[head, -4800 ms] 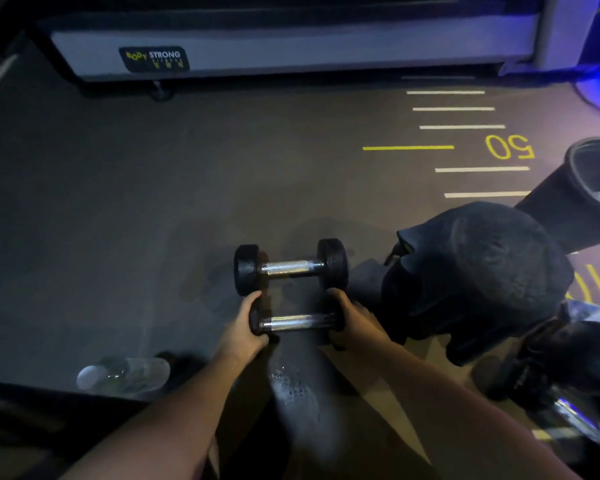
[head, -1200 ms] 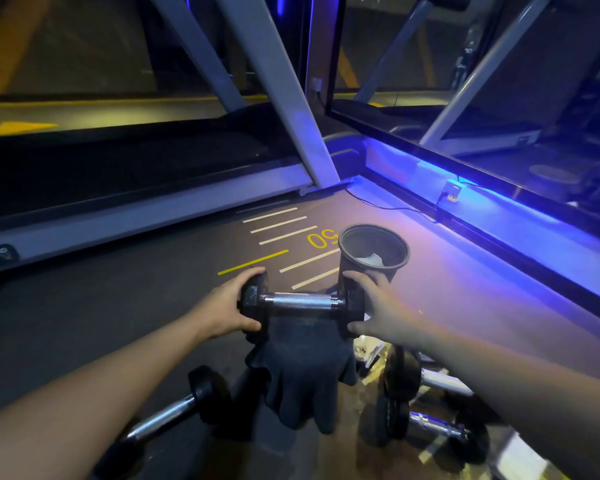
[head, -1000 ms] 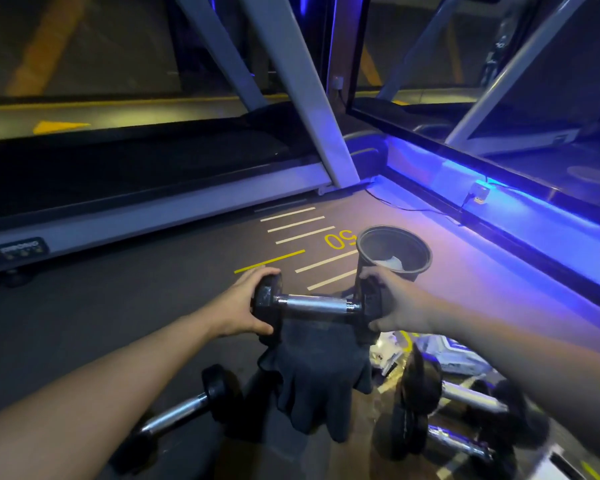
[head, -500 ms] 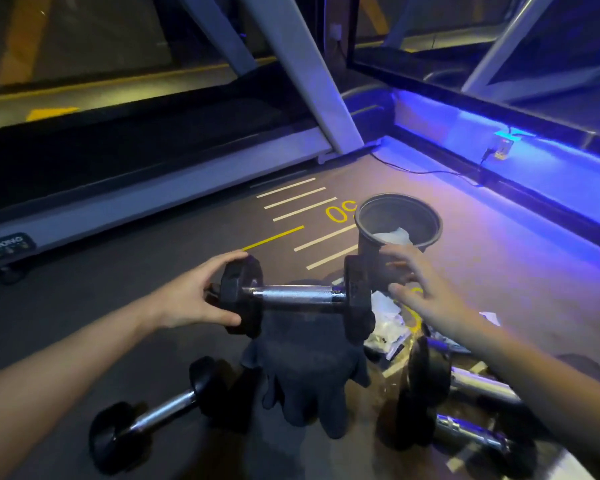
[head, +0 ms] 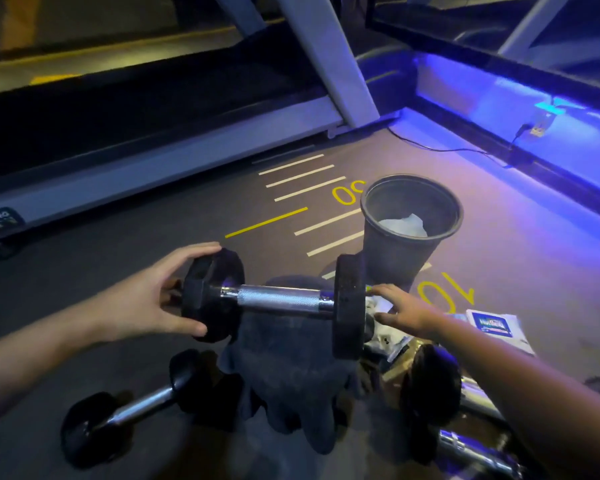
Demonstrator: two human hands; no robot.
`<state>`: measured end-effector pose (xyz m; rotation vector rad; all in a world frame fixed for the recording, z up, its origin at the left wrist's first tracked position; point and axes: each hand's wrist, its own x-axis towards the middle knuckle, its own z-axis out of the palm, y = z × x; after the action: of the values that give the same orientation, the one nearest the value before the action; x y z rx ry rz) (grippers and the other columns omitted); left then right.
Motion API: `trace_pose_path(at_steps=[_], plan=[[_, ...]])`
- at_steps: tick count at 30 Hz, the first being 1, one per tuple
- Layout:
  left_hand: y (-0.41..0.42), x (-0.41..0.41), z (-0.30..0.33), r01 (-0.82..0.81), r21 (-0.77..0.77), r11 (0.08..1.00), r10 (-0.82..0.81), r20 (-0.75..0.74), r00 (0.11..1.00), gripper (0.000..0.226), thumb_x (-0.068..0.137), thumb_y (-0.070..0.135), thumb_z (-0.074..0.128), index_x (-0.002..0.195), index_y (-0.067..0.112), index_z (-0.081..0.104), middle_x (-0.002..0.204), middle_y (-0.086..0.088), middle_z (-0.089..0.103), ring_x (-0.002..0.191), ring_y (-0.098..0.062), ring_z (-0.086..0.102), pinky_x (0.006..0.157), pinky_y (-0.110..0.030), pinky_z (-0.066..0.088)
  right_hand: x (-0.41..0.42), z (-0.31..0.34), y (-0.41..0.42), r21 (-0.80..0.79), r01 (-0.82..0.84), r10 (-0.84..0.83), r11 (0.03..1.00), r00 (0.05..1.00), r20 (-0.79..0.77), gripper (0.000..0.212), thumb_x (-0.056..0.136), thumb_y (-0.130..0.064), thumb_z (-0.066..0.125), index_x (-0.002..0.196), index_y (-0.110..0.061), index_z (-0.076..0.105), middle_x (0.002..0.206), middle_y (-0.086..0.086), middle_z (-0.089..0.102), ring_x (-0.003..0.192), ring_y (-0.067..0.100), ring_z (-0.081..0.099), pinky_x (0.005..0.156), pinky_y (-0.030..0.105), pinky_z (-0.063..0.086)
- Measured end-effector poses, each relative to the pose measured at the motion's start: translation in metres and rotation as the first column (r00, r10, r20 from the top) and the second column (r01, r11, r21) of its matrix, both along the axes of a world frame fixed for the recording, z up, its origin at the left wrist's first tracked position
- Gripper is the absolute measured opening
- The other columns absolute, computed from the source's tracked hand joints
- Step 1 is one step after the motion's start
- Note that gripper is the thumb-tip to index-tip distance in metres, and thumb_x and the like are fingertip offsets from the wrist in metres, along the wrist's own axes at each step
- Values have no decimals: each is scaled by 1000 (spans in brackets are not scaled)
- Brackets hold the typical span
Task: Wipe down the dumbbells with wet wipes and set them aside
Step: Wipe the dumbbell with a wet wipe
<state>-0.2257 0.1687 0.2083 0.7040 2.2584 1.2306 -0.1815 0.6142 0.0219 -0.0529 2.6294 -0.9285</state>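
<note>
I am looking down at a dim gym floor (head: 125, 271) lit with blue light along the right edge. My left hand (head: 149, 299) grips the left head of a black dumbbell (head: 278, 299), fingers curled over the top of the weight and thumb under it, holding the dumbbell level in the air with its knurled chrome handle running left to right. My right hand (head: 402, 310) is just beyond the right head, fingers spread and fairly straight, reaching toward a crumpled white wipe (head: 381, 306) behind that head; I cannot tell whether the fingertips touch it. A dark cloth (head: 291, 372) lies below the held dumbbell; whether it hangs or rests on something I cannot tell. On the floor at lower left lies a second dumbbell (head: 125, 414), tilted diagonally. At lower right, partly hidden by my right forearm, are more dumbbells (head: 437, 386) with chrome handles. Behind the held dumbbell stands a dark round bin (head: 395, 258) with white wipes (head: 402, 223) inside. To its right a flat white packet with a blue label (head: 496, 323) lies on the floor. Yellow and white lines and yellow numbers are painted on the floor, and a treadmill base (head: 153, 168) runs across the back.
</note>
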Motion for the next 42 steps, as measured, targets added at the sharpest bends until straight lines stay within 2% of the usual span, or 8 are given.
trace_pose_path(at_steps=[5, 15, 19, 26, 30, 36, 39, 42], plan=[[3, 1, 4, -7, -46, 999, 5, -39, 999, 106, 58, 0, 91, 145, 32, 39, 147, 22, 43, 123, -2, 57, 94, -16, 49, -12, -36, 7, 49, -1, -3, 999, 996, 84, 50, 93, -24, 67, 141, -20, 51, 134, -5, 49, 104, 5, 47, 86, 16, 32], [5, 5, 10, 9, -82, 997, -15, -74, 997, 105, 59, 9, 90, 146, 32, 37, 150, 29, 37, 128, 2, 51, 96, -16, 48, -9, -36, 18, 4, 100, -101, 995, 993, 66, 39, 86, -22, 69, 123, -30, 57, 120, 4, 64, 109, 19, 65, 98, 39, 51], [5, 4, 10, 9, -90, 996, -17, -90, 996, 105, 59, 5, 92, 145, 33, 37, 147, 29, 39, 127, 2, 52, 95, -16, 49, 1, -11, 16, 9, 112, -112, 994, 994, 19, 42, 87, -13, 69, 125, -24, 54, 127, 2, 61, 112, 18, 63, 95, 29, 49], [-1, 1, 8, 55, -93, 994, -66, -121, 990, 108, 57, 24, 95, 147, 31, 35, 148, 15, 42, 129, 0, 51, 97, -19, 49, 49, 90, 2, 49, 98, -85, 994, 972, -220, 45, 82, -28, 64, 126, -29, 58, 119, -10, 64, 106, 9, 63, 98, 36, 50], [-7, 0, 5, 73, -131, 989, -93, -158, 983, 110, 52, 42, 89, 145, 48, 30, 144, 11, 48, 124, -10, 56, 99, -29, 51, 82, 182, -20, 63, 74, -44, 995, 922, -385, 50, 77, -38, 55, 124, -22, 59, 109, 1, 67, 99, 11, 62, 94, 17, 45], [-7, -5, 4, 86, -164, 983, -121, -214, 969, 107, 55, 31, 89, 143, 40, 29, 148, 5, 39, 114, -23, 61, 90, -30, 56, 106, 297, -64, 167, 11, 80, 986, 844, -531, 51, 78, -22, 60, 129, -16, 59, 120, -7, 64, 107, 10, 64, 95, 34, 51], [-9, -5, 4, 90, -181, 979, -131, -230, 964, 108, 56, 32, 85, 146, 40, 27, 145, 5, 42, 106, -8, 60, 87, -20, 53, 109, 324, -102, 185, -67, 158, 980, 830, -535, 52, 79, -3, 65, 129, -15, 58, 122, -5, 63, 112, -4, 58, 96, 12, 43], [-8, -7, 0, 83, -189, 979, -126, -225, 966, 106, 65, 11, 89, 150, 30, 28, 138, 5, 45, 80, 10, 57, 72, -3, 44, 101, 318, -144, 176, -146, 215, 973, 847, -486, 52, 80, -10, 63, 130, -16, 56, 121, -8, 63, 112, -5, 59, 96, 14, 45]])
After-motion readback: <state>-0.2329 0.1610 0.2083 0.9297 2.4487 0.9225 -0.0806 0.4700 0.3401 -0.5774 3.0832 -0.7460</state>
